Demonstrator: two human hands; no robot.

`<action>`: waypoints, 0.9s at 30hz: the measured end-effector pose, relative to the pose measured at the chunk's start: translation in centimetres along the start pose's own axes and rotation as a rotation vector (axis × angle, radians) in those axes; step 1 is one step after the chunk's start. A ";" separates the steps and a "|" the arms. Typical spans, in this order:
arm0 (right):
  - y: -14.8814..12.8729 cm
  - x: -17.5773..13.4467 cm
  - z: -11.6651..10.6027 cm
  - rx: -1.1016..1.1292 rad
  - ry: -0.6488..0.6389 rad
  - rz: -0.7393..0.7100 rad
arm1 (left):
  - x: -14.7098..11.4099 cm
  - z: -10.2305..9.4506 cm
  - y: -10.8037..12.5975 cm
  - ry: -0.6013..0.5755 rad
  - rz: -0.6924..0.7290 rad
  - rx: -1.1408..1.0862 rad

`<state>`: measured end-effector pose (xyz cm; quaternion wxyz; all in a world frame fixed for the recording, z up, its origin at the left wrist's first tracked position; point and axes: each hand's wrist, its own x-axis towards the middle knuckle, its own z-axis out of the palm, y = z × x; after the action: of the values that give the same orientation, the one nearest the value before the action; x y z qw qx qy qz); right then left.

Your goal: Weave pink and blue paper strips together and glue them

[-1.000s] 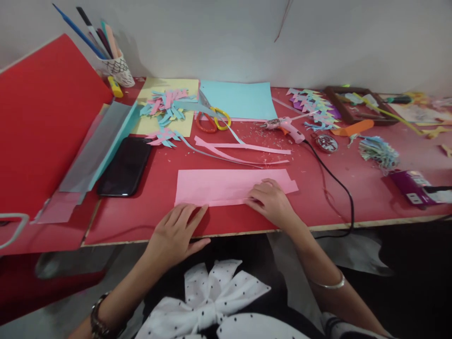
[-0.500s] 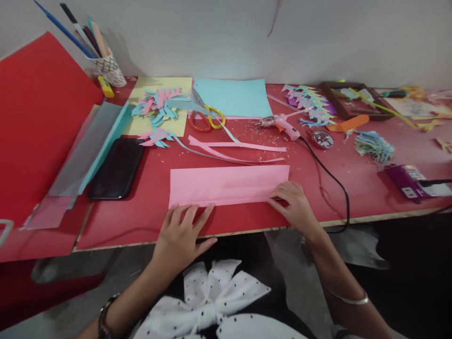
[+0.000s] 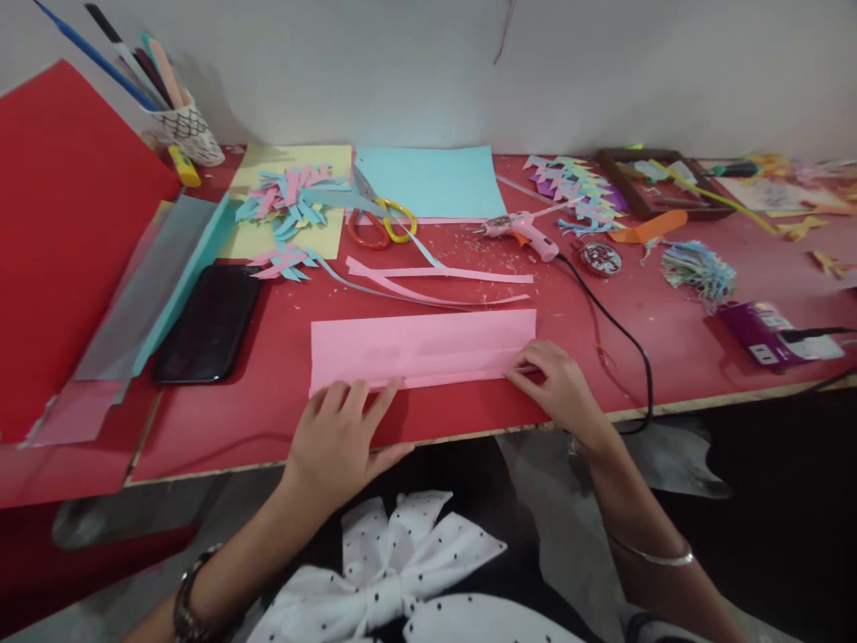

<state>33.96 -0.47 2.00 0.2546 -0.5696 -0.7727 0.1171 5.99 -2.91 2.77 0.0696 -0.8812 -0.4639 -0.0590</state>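
A pink sheet of paper [image 3: 421, 344] lies lengthwise near the front of the red table, with a narrow fold along its near edge. My left hand [image 3: 338, 438] rests with spread fingers on the near left part of that edge, thumb held apart. At the near right corner, my right hand [image 3: 553, 384] pinches the folded edge between thumb and fingers. Behind the paper lie thin pink paper strips [image 3: 455, 275]. Scissors [image 3: 381, 214] with one red and one yellow handle rest farther back, beside a pink glue gun [image 3: 526, 234].
A black phone [image 3: 211, 321] and stacked coloured sheets [image 3: 153, 286] lie on the left. A pen cup [image 3: 191, 134] stands against the wall. On the right are a cord [image 3: 633, 339], a purple power box [image 3: 763, 335] and a brown tray [image 3: 643, 201]. Woven paper pieces [image 3: 287, 201] lie behind.
The whole view has shifted slightly, so the table's things sit a little farther left. Both hands stay at the paper's near edge, in nearly the same places.
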 end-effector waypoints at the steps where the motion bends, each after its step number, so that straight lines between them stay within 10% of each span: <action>1: -0.2 0.0 0.0 -0.019 0.003 -0.035 | 0.5 -0.2 -0.1 0.023 0.021 -0.028; 9: -3.4 0.0 2.2 -0.084 -0.026 -0.253 | 4.1 0.7 1.0 -0.018 0.145 -0.335; 27: -3.8 0.8 2.3 0.034 -0.067 -0.019 | 2.5 1.4 -1.6 0.127 -0.021 -0.364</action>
<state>29.47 -0.70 2.04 0.2391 -0.5536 -0.7841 0.1468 6.18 0.27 1.91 -0.0625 -0.8689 -0.4493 -0.1981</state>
